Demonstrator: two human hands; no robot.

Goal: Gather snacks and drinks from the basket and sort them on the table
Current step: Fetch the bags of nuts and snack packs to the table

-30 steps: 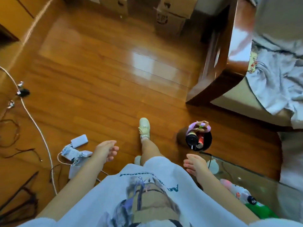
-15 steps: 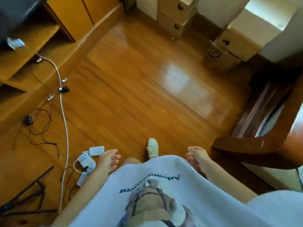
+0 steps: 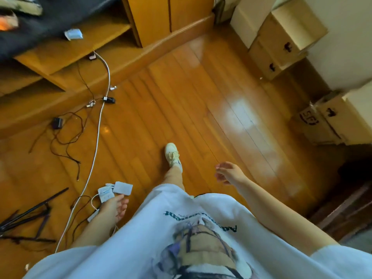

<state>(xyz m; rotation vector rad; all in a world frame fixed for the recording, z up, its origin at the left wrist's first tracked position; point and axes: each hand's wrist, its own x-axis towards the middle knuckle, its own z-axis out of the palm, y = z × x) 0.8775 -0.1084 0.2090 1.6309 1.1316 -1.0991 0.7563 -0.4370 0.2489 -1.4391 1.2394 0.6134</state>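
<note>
Neither the basket of snacks and drinks nor the table shows in the head view now. My left hand [image 3: 114, 206] hangs at my side with loosely curled fingers and holds nothing. My right hand [image 3: 227, 173] swings forward over the wooden floor, fingers loosely bent, also with nothing in it. My foot in a pale shoe [image 3: 173, 155] steps ahead between the two hands.
A white power strip and adapters [image 3: 115, 190] lie by my left hand, with a white cable [image 3: 96, 133] and dark wires trailing to a wooden cabinet [image 3: 80, 57]. Cardboard boxes [image 3: 281, 43] stack at the right. A dark tripod [image 3: 26, 218] lies at bottom left.
My view has swung left and away from the basket, the glass table and the wooden chair, which have left the frame. My right hand has swung forward; my left hand has dropped back.
</note>
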